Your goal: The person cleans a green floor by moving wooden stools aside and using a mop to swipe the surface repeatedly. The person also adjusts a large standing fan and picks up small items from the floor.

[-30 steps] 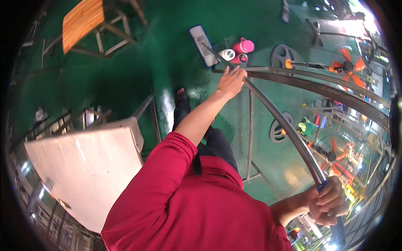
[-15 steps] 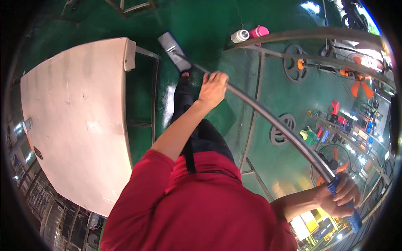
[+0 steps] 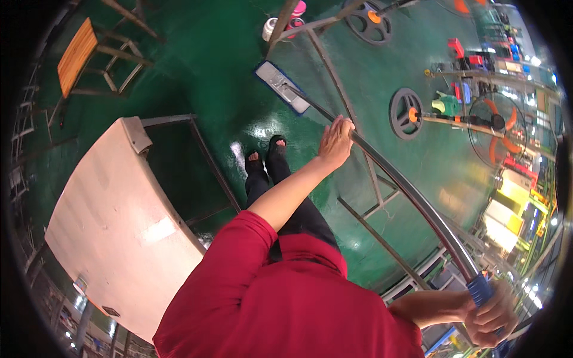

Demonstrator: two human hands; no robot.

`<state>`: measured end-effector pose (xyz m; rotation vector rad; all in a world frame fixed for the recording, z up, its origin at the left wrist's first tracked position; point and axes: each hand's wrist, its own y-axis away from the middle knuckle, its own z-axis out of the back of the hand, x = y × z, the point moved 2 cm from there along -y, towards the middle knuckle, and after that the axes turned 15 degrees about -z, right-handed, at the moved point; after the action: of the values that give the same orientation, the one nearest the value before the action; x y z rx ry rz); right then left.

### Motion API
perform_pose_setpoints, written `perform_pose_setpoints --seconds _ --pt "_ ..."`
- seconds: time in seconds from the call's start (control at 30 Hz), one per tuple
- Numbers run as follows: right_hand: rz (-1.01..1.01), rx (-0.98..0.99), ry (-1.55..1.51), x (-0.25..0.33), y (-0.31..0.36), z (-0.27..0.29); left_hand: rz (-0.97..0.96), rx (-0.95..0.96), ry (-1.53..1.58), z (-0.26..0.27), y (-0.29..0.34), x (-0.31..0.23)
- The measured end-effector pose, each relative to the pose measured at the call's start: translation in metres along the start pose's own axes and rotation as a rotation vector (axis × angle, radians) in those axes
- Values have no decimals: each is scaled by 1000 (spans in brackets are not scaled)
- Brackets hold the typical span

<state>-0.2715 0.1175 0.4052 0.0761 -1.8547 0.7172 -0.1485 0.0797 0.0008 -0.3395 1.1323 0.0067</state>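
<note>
A flat mop (image 3: 412,197) with a long metal pole runs slantwise across the head view. My left hand (image 3: 336,142) is closed round the pole partway down. My right hand (image 3: 490,316) grips the blue ribbed handle sleeve (image 3: 479,290) at the pole's upper end, at the lower right. The flat rectangular mop head (image 3: 282,87), grey-white with a blue edge, lies on the green floor (image 3: 203,71) ahead of my feet. It is beside the leg of a metal frame (image 3: 332,71).
A large pale board on a metal frame (image 3: 119,227) stands at my left. A wooden-topped stool (image 3: 77,56) is at the far left. Ahead are a white lidded container (image 3: 270,28) and a pink one (image 3: 299,8). Standing fans with round bases (image 3: 406,113) occupy the right.
My view has turned and shifted, so the pale board sits lower and the stool shows. The mop head is now nearer the metal frame at the right. Both hands keep their hold.
</note>
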Motion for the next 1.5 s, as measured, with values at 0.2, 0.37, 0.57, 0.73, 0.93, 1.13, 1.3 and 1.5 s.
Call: perform_pose_setpoints --seconds 0.2,0.37,0.57,0.73,0.93,1.13,1.3,1.5 --pt "-114 129 242 -24 51 -28 -69 39 2 -33 -5 23" --pt "-81 98 565 -61 89 -32 -122 201 -110 -39 -21 56" --pt "-94 82 483 -82 114 -25 -165 378 -215 -38 -37 71" --pt "-6 -254 421 -58 95 -17 -237 330 -172 -25 -29 45" --pt "-14 -469 246 -7 115 44 -262 401 -320 -14 7 11" --pt "-146 -735 329 6 187 39 -174 461 -206 -57 50 10" --pt "-134 -853 524 60 223 2 -284 660 -44 -114 96 -40" --pt "-137 -994 752 70 246 -28 -330 1119 115 -194 157 -95"
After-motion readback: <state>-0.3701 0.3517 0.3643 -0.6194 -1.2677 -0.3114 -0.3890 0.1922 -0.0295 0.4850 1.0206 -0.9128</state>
